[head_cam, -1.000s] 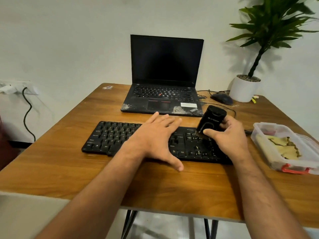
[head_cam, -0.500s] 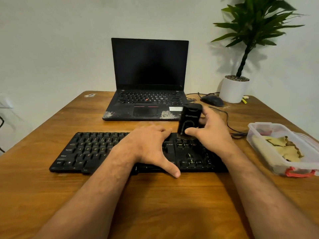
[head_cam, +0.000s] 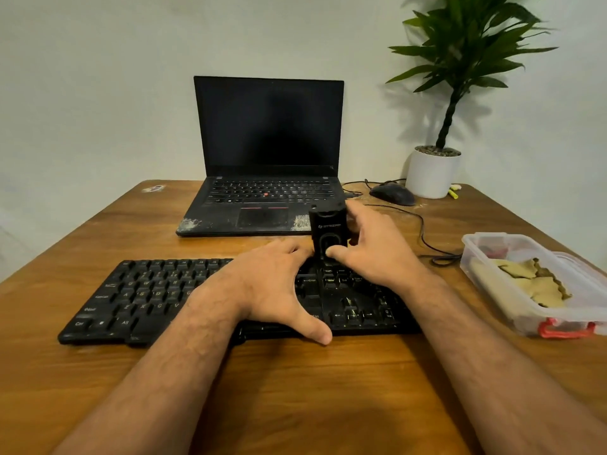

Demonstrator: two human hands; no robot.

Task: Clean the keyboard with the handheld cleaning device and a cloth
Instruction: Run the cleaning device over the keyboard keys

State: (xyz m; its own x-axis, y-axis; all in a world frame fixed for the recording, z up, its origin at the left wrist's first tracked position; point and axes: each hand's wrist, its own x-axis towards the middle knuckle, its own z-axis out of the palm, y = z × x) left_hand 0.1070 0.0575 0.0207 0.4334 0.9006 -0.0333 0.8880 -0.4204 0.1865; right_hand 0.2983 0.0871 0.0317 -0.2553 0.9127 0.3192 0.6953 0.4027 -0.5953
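Observation:
A black keyboard (head_cam: 154, 293) lies across the wooden table (head_cam: 295, 389) in front of me. My left hand (head_cam: 272, 287) rests flat on its middle keys, fingers spread and thumb at the front edge. My right hand (head_cam: 371, 254) grips a small black handheld cleaning device (head_cam: 328, 231), held upright with its lower end on the keys right of centre; my thumb lies on its front. A yellowish cloth (head_cam: 532, 284) sits crumpled inside a clear plastic box (head_cam: 486, 277) at the right.
An open black laptop (head_cam: 266, 159) stands behind the keyboard. A black mouse (head_cam: 392, 194) with its cable and a white potted plant (head_cam: 432, 172) occupy the back right corner. The table edge runs close on the left.
The right hand has carried the device leftward along the keyboard toward the left hand, and tilted it upright. The left hand stayed flat on the keys. My view shifted left.

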